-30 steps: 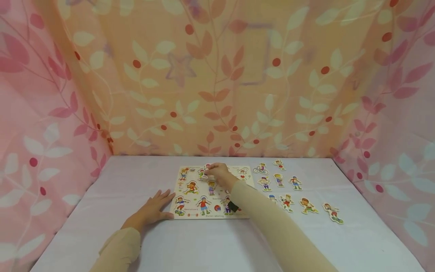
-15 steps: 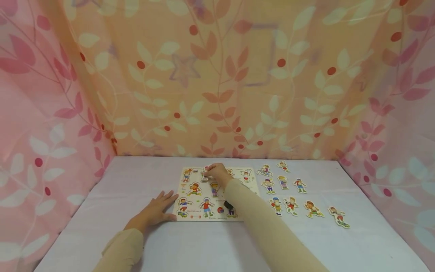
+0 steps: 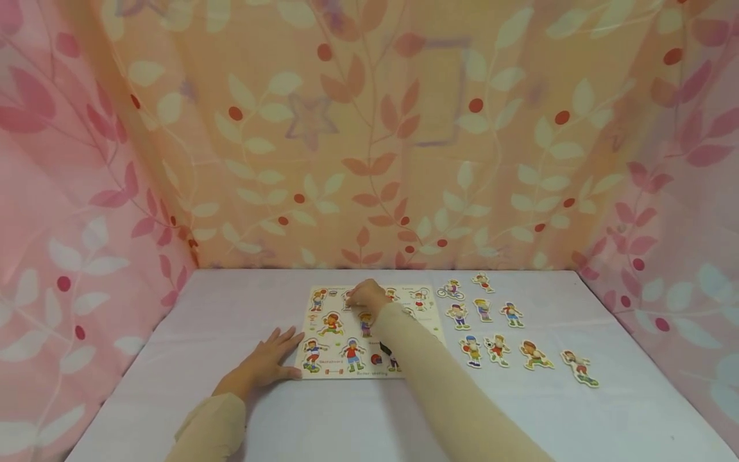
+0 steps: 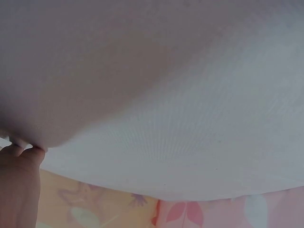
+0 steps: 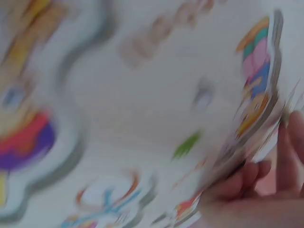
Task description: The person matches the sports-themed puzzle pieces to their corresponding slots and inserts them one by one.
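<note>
Puzzle board [image 3: 369, 333]: flat, pale rectangle printed with cartoon sport figures, with cut-out recesses outlined in grey; several recesses hold figure pieces. It lies on the white, finely woven cloth surface [image 3: 346, 423].

Right hand [image 3: 365, 296] is over the board's far edge, fingers [image 5: 247, 178] curled and pinching a thin, flat cut-out piece [image 5: 256, 99] with a wavy contour and a multicoloured print; the piece is tilted up off the board. The right wrist view is blurred, so the figure on it is unreadable.

Left hand [image 3: 262, 364]: palm down on the surface, fingers spread and straight, tips touching the board's near left edge.

Loose figure pieces [image 3: 502, 333] lie in rows just right of the board. Pink leaf-print curtains [image 3: 369, 141] enclose the surface.
</note>
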Demonstrator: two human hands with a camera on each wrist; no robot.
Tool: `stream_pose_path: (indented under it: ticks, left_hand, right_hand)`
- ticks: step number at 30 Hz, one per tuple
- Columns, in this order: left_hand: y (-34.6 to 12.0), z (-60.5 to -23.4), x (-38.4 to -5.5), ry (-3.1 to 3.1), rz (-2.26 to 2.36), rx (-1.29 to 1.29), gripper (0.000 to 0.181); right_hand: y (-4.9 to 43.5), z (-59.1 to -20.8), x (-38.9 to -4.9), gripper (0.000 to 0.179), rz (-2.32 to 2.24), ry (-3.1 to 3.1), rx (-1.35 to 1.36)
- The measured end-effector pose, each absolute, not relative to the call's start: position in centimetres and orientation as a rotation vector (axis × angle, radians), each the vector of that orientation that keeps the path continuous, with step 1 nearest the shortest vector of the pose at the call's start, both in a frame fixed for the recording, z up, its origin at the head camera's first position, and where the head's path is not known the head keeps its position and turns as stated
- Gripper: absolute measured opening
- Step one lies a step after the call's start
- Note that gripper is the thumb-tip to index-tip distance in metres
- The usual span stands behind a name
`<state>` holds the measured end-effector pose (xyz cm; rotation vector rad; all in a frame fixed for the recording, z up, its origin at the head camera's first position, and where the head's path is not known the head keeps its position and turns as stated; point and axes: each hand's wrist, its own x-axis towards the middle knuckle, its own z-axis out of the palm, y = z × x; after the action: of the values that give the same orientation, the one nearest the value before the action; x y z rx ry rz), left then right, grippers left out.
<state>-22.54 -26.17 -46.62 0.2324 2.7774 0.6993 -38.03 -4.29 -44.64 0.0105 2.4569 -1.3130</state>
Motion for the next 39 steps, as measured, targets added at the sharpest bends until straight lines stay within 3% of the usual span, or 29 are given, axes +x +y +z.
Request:
stream_pose_path:
  ticks: [8, 19, 32, 39]
  left_hand:
    - [-26.4, -46.8, -22.5, 2.806, 0.707, 0.285, 0.089]
    - [-26.5, -47.2, -23.6, 2.806, 0.69, 0.306, 0.09]
    - [-27.0, -47.0, -23.7, 2.822, 0.686, 0.357, 0.09]
    - [-26.9, -47.2, -23.9, 2.83, 0.703, 0.383, 0.09]
  right_hand:
    - [-2.6, -44.9, -38.4, 0.027, -1.654, 2.104, 0.042]
    - [1.5, -42.5, -38.8, 0.039, -1.738, 2.109, 0.064]
    - [4.9, -40.6, -37.6, 0.03, -1.877, 2.188, 0.053]
    - [8.3, -39.4, -37.1, 0.039, -1.889, 2.241, 0.08]
